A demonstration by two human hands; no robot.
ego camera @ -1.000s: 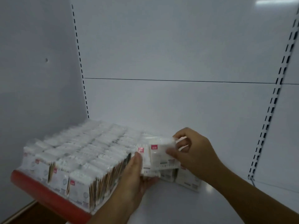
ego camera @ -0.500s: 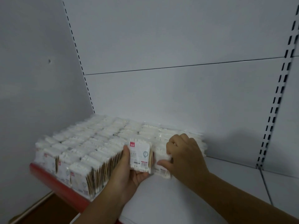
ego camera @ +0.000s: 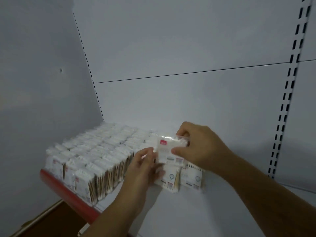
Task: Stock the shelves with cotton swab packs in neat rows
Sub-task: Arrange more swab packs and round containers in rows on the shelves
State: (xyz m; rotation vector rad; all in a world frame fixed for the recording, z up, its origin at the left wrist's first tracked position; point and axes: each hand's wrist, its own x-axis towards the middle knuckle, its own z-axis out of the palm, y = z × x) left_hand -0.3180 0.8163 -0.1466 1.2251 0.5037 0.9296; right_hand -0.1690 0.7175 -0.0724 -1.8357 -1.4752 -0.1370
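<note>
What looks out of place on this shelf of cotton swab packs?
Mostly tidy. The block of clear-wrapped white cotton swab packs stands in straight rows on the white metal shelf. Only a few loose packs right of it sit set back from the front, and left hand and right hand hold one pack above them.

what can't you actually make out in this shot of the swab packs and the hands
All from the head view.
Print on the held pack: smeared by motion blur.
Grip of the left hand: fingertips blurred, so hold or mere touch is unclear.
What stands behind the rightmost standing packs: hidden by the right hand and the held pack.
Front edge of the shelf on the right: covered by the arms, cut off by the bottom edge.
</note>
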